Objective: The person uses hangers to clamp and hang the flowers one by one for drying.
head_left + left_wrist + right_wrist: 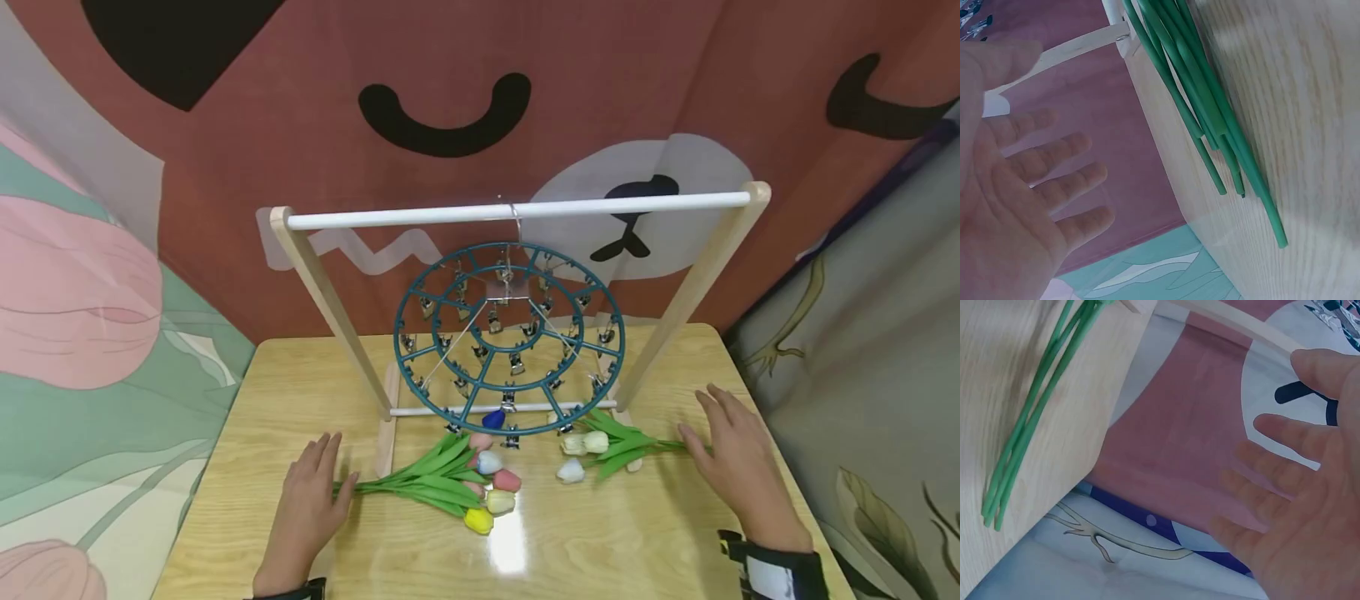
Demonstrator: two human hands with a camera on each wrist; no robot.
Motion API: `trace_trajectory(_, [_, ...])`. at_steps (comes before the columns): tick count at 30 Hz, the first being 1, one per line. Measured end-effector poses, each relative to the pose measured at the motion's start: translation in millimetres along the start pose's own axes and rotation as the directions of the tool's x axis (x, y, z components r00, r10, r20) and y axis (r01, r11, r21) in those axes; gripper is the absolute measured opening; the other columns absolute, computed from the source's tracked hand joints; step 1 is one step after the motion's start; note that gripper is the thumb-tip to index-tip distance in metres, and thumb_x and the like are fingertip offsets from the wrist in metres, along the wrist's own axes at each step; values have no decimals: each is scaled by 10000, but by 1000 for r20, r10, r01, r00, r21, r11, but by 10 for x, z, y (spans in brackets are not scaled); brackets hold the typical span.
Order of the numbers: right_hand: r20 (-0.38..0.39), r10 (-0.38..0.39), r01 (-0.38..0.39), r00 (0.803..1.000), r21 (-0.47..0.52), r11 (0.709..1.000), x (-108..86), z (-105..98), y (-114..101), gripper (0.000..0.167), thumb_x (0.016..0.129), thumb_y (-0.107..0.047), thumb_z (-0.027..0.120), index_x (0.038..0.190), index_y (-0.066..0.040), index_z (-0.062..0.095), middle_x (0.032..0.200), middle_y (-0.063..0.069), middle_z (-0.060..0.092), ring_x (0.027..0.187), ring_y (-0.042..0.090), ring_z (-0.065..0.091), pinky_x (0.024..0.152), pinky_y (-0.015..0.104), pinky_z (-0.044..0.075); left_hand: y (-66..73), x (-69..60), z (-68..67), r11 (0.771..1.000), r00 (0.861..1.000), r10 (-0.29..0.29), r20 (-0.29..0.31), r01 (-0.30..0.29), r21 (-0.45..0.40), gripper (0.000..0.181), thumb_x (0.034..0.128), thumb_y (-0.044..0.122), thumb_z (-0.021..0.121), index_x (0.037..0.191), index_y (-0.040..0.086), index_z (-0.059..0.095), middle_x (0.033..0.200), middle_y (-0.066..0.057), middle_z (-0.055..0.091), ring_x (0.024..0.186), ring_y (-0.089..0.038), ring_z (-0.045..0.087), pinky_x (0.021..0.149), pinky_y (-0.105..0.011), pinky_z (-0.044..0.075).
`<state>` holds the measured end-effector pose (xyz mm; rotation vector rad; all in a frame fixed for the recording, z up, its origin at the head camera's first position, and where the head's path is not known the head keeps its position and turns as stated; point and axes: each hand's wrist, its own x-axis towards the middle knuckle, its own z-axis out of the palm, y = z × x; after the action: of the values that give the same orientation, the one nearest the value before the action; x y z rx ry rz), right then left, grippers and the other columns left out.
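My left hand (309,500) hovers with spread fingers by the stem ends of a bunch of tulips (442,479), whose heads are pink, yellow, white and blue. In the left wrist view its green stems (1210,112) lie on the wood, apart from the palm. On the other side my right hand (738,467) is also spread, near the stems of a smaller bunch of white tulips (600,444). The right wrist view shows those stems (1038,419) clear of the fingers. Neither hand holds anything. Between them hangs a round teal clip hanger (510,337) with several metal clips.
The hanger hooks over the white bar (405,217) of a wooden stand (690,292), whose feet rest on the wooden table (285,400). Some tulip heads lie under the hanger's front rim. A printed curtain (450,50) hangs close behind the table.
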<state>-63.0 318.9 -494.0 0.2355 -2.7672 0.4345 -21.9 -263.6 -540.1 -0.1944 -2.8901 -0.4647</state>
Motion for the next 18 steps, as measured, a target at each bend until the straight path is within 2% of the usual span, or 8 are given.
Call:
trace_trajectory(5, [-12,-5,6,1000,34,999,-22,18,-88,553,904,-109,767,1348,136,546,1372,373,524,1221,571,491,954,729,424,-1,-17,6,1000,999,24,-25,-24,-13,667,889,180,798,1427,-88,508,1391,-363,556,1263,-579,534,976,-764,454])
trace_trajectory(8, [-44,-40,43,998,57,997,-42,30,-145,531,882,-65,772,1328,128,560,1334,358,556,1194,555,518,948,704,445,16,-34,9,999,998,40,-51,-42,-25,620,858,120,821,1372,-102,554,1329,-359,597,1213,-554,580,974,-700,496])
trace_trajectory(12, [-93,-99,104,991,60,993,-62,65,-181,506,865,-40,768,1302,127,576,1298,340,587,1169,531,548,947,676,463,63,-76,21,1000,999,20,-24,-21,-20,574,825,54,840,1321,-99,596,1292,-346,626,1174,-527,616,960,-650,535])
trace_trajectory(15, [-119,-132,139,984,55,989,-68,99,-180,436,987,-166,681,1296,125,585,1293,334,597,1154,529,558,937,676,468,99,-114,45,1000,1000,-8,27,9,-11,560,816,38,846,1310,-84,613,1299,-335,630,1181,-523,618,957,-645,543])
trace_trajectory(18, [-135,-164,172,977,50,984,-67,133,-182,581,1097,-411,462,1285,122,597,1288,324,608,1141,526,571,931,671,477,119,-151,87,1000,998,-17,59,18,-10,539,802,25,854,1288,-70,640,1288,-315,645,1180,-516,625,945,-642,555])
